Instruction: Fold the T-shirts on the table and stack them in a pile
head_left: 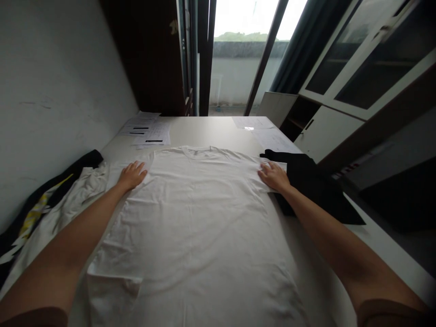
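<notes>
A white T-shirt point(200, 218) lies spread out on the table, its collar at the far end and its sleeves stretched to both sides. My left hand point(132, 175) rests flat on the left sleeve, fingers extended. On the opposite sleeve lies my right hand point(273, 175), palm down with the fingers stretched out. Wrinkles run along the shirt's left side, and a flap of fabric is folded near its lower left. A folded black garment point(313, 184) lies to the right, partly under the right sleeve.
Along the wall at left lie a crumpled white garment point(73, 195) and a black and yellow one point(37, 211). Paper sheets point(150, 131) are on the white table point(200, 129) at its far left, and more papers point(269, 136) at its far right. White cabinets point(329, 129) stand beyond the right edge.
</notes>
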Demonstrator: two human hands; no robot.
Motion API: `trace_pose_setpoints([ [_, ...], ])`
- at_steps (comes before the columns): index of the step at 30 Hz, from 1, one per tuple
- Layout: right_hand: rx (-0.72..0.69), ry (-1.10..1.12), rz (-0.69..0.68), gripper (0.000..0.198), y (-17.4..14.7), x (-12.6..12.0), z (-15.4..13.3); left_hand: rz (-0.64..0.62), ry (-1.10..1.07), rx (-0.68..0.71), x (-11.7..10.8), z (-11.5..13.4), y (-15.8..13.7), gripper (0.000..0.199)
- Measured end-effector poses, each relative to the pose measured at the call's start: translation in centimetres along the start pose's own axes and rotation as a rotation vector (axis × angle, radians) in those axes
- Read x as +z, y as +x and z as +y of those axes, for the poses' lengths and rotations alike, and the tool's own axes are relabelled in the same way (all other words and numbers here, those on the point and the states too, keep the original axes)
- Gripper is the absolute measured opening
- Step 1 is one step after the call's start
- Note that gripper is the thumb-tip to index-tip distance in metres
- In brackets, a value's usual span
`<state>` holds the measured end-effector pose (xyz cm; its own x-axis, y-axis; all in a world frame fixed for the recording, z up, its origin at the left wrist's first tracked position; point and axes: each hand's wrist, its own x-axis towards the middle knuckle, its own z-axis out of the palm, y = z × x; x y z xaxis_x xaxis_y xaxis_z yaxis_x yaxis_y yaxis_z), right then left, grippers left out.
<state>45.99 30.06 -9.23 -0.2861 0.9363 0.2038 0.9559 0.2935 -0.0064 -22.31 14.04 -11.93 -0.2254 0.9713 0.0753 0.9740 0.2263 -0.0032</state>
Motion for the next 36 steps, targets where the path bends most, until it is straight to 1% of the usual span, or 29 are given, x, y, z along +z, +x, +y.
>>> trace_pose_setpoints([
  [3, 0.038, 0.030, -0.062, 0.063, -0.5, 0.7, 0.5, -0.017, 0.002, -0.138, 0.1, -2.2, -0.3, 0.068],
  [7, 0.083, 0.081, -0.101, 0.065, -0.7, 0.7, 2.8, -0.026, 0.000, -0.246, -0.8, -5.5, -1.3, 0.068],
  [9, 0.093, 0.100, -0.119, 0.065, -0.7, 0.5, 4.0, -0.018, -0.011, -0.265, -1.3, -6.2, -2.1, 0.066],
  [10, 0.091, 0.105, -0.127, 0.064, -0.8, 0.4, 4.4, -0.001, -0.015, -0.264, -1.6, -6.1, -2.6, 0.065],
  [12, 0.094, 0.103, -0.143, 0.064, -1.0, 0.0, 4.6, 0.069, -0.016, -0.223, -2.0, -5.0, -3.8, 0.062],
  [14, 0.110, 0.085, -0.138, 0.063, -1.4, -0.6, 3.7, 0.141, -0.041, -0.116, -2.3, -2.8, -5.6, 0.061],
  [15, 0.104, 0.073, -0.125, 0.063, -1.9, -0.9, 2.8, 0.151, -0.070, -0.039, -2.5, -1.4, -6.7, 0.061],
  [16, 0.082, 0.062, -0.108, 0.063, -2.5, -1.2, 1.7, 0.139, -0.106, 0.048, -2.7, 0.0, -8.0, 0.062],
  [18, -0.011, 0.052, -0.069, 0.061, -4.2, -1.7, -1.1, 0.045, -0.170, 0.238, -3.1, 2.7, -11.1, 0.063],
  [20, -0.139, 0.067, -0.054, 0.058, -6.6, -2.0, -4.1, -0.013, -0.170, 0.355, -3.7, 4.6, -14.5, 0.064],
  [21, -0.207, 0.082, -0.056, 0.056, -7.9, -2.1, -5.5, -0.026, -0.164, 0.375, -4.0, 5.3, -16.2, 0.063],
  [23, -0.322, 0.122, -0.075, 0.054, -10.5, -2.2, -7.6, -0.021, -0.155, 0.351, -4.5, 6.0, -19.7, 0.061],
  [24, -0.363, 0.142, -0.087, 0.054, -11.7, -2.2, -8.3, -0.015, -0.156, 0.327, -4.7, 6.2, -21.4, 0.060],
  [26, -0.402, 0.170, -0.102, 0.055, -13.7, -2.4, -8.8, -0.005, -0.160, 0.293, -5.1, 6.5, -24.8, 0.058],
  [29, -0.405, 0.177, -0.112, 0.058, -15.7, -2.6, -8.5, -0.017, -0.173, 0.303, -5.9, 6.8, -29.9, 0.057],
  [32, -0.357, 0.164, -0.114, 0.059, -17.0, -2.9, -8.1, -0.038, -0.221, 0.325, -7.9, 7.3, -34.4, 0.057],
  [34, -0.327, 0.152, -0.105, 0.058, -17.7, -3.0, -8.3, -0.093, -0.299, 0.371, -9.8, 7.6, -37.0, 0.050],
  [36, -0.313, 0.137, -0.092, 0.057, -18.2, -3.2, -8.7, -0.189, -0.389, 0.414, -11.6, 7.9, -39.1, 0.038],
])
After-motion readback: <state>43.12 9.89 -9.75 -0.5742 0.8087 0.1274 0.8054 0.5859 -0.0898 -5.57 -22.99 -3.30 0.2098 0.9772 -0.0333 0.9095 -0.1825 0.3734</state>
